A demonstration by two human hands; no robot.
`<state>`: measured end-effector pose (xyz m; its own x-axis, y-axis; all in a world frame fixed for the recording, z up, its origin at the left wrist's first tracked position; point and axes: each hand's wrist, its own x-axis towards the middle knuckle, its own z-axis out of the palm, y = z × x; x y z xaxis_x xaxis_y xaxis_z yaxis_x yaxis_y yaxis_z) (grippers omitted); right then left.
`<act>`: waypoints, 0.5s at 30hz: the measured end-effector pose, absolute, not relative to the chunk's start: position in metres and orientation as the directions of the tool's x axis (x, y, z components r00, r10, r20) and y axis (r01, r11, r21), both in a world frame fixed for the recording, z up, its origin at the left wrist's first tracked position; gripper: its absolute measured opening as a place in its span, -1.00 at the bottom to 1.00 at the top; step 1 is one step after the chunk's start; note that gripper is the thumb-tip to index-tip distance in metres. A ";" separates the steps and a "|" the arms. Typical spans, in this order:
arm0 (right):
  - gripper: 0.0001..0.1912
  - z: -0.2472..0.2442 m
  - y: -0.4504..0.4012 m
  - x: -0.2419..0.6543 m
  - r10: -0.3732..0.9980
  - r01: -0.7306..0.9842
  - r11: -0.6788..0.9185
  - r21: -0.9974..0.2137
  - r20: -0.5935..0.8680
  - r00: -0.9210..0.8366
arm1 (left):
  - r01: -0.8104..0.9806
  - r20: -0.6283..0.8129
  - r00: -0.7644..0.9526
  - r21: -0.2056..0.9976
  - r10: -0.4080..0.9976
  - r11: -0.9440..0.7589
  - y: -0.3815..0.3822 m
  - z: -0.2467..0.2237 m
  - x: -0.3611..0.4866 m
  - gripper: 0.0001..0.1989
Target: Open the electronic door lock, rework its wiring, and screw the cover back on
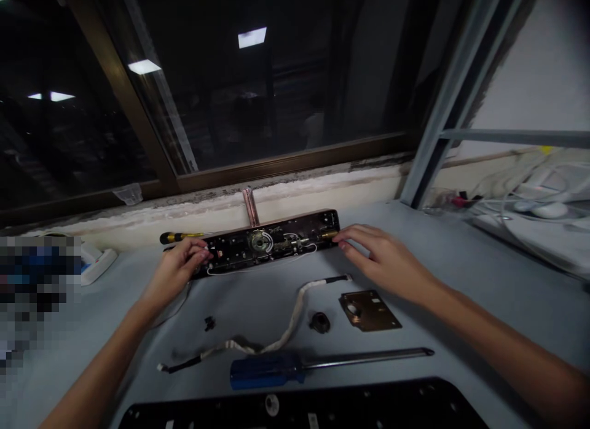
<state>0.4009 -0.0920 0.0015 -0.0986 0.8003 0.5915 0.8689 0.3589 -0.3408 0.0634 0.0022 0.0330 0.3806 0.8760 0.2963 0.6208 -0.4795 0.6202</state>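
Long, black, shallow rectangular housing with exposed metal internals [308, 221] lies at a slant on a smooth grey-blue tabletop [461, 361], near the wall below a dark, brown-framed window [286, 109]; its right end sits farther back than its left. The person's left hand [177, 268] is at the left end, thumb and fingertips drawn narrowly together; whether they grip the housing or some small part cannot be told. The person's right hand [380, 257] is at the right end, thumb and forefinger slightly parted, beside a small brass-coloured cylinder [329, 235]; a firm hold cannot be confirmed. A round metal disc-shaped component [261, 240] sits near the housing's middle; a thin white wire [239, 271] runs along the near edge.

A yellow-and-black screwdriver handle [177, 237] shows behind the left end; a shiny copper-coloured tube [251, 208] shows behind the middle. Nearer the person lie a beige wrapped cable with black ends [297, 303], a dark round ring-like part [319, 322], a brown flat plate with a round hole [375, 312] and small black pieces [209, 323]; a blue-handled screwdriver with a long steel shaft [295, 366] lies crosswise; a large black panel [295, 410] occupies the near edge of view, partly cut off.
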 end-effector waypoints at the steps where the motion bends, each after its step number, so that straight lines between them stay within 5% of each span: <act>1: -0.80 0.002 -0.092 0.401 0.798 0.869 0.359 -0.341 0.595 -0.096 | 0.637 0.310 0.378 0.597 0.872 -0.488 0.003 0.034 0.067 -0.70; 9: -0.82 0.001 -0.092 0.403 0.789 0.870 0.366 -0.330 0.606 -0.102 | 0.869 0.491 0.398 0.070 0.775 -0.490 -0.002 0.024 0.090 -0.79; 15: -0.82 0.005 -0.094 0.401 0.792 0.868 0.364 -0.337 0.603 -0.098 | 0.945 0.433 0.290 0.012 0.853 -0.328 -0.008 0.025 0.093 -0.85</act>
